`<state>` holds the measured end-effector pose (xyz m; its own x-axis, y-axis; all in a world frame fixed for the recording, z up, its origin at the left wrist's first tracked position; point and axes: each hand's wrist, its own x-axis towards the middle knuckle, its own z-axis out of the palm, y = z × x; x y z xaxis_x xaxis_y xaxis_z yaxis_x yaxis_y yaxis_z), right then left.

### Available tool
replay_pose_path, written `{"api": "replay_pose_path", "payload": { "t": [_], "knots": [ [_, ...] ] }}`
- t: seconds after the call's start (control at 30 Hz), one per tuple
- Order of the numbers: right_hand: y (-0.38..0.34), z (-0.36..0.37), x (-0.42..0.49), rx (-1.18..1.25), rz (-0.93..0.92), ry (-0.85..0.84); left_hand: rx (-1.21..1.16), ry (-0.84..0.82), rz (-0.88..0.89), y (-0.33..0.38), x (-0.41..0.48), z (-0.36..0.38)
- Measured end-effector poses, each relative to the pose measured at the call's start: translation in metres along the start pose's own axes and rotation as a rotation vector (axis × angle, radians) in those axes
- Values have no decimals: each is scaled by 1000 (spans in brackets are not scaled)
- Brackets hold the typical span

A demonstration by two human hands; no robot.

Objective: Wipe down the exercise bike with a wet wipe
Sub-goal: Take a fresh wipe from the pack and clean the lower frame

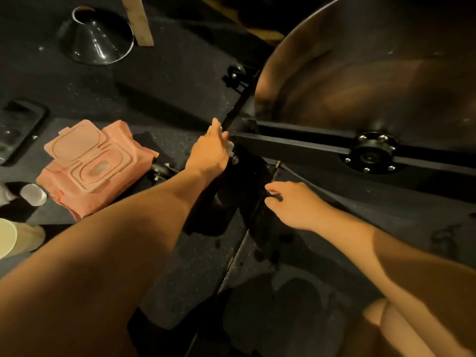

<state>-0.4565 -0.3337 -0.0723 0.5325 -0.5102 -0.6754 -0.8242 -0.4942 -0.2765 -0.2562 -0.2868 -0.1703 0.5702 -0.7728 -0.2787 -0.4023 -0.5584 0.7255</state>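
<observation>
Now, left hand (211,150) pinched crumpled white wet wipe (230,146) against black metal exercise bike frame bar (296,145), beside large steel flywheel (373,73), right hand (292,206) half-curled nearby, its grip I couldn't tell.

A black exercise bike (291,144) fills the right side, seen from above. Its large, dull metal flywheel (360,73) takes up the upper right. A flat black frame bar crosses the wheel to a round hub (371,153) ringed with bolts. A small, crumpled white wet wipe (230,146) sits at the bar's left end, held there by the left hand (210,150), which mostly hides it.
</observation>
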Motion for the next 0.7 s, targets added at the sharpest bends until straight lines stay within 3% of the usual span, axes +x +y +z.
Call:
{"api": "replay_pose_path", "payload": {
  "t": [0.13, 0.2, 0.3, 0.43, 0.5, 0.6, 0.7],
  "knots": [
    [0, -8, -2, 20, 13, 80, -368, 376, -253, 26, -5, -12],
    [-6, -9, 1, 72, 26, 150, -529, 476, -241, 58, -12, 0],
    [-3, -2, 3, 34, 129, 106, -504, 220, 93, 92, -52, 47],
    [27, -4, -3, -248, 257, -248, -236, 158, 432, 103, -81, 80],
    [39, -7, -2, -390, 293, -332, -75, 124, 617, 120, -87, 84],
    [39, -9, 4, -422, 275, -304, -1, 98, 746, 124, -83, 80],
    [28, -12, 7, -246, 216, -140, 94, 96, 758, 90, -62, 66]
  ]
}}
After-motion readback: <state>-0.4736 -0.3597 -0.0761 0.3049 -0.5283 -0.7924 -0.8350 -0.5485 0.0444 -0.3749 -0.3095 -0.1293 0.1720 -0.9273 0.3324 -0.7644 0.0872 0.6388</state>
